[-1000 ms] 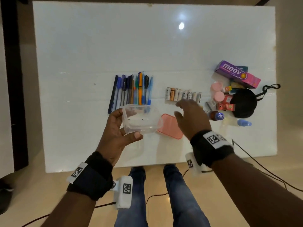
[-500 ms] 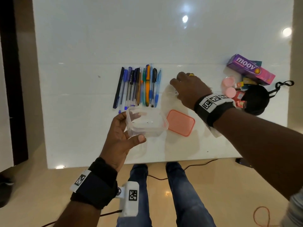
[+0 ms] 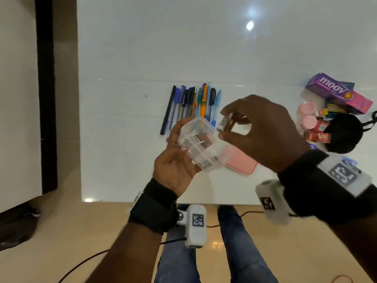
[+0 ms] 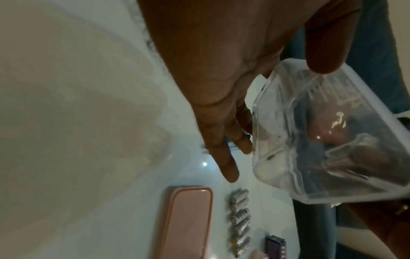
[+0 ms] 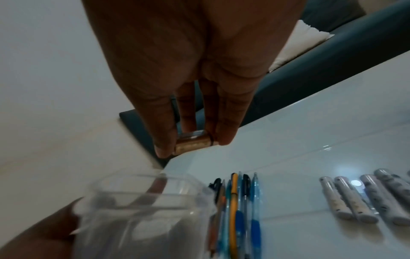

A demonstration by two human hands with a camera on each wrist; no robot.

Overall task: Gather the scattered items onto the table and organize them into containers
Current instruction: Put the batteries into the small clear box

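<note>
My left hand (image 3: 175, 160) grips a clear plastic container (image 3: 199, 144) (image 4: 328, 133) (image 5: 142, 210), lifted and tilted above the white table (image 3: 142, 58). Just right of its rim, my right hand (image 3: 224, 127) pinches two batteries (image 3: 226, 123), a white one and a copper one (image 5: 193, 145), between thumb and fingers. A row of several white batteries (image 4: 240, 220) (image 5: 359, 198) lies on the table; in the head view my right hand hides them. Several pens (image 3: 195, 105) (image 5: 235, 206) lie side by side beyond the container.
The container's pink lid (image 3: 240, 160) (image 4: 186, 220) lies flat on the table under my right hand. At the right edge sit a purple moov box (image 3: 336, 90), pink caps (image 3: 308, 113), red packets and a black pouch (image 3: 344, 133). Cables trail on the floor.
My right hand reached to the battery row, picked up two batteries and brought them back to the container's rim. My left hand raised and tilted the container toward it.
</note>
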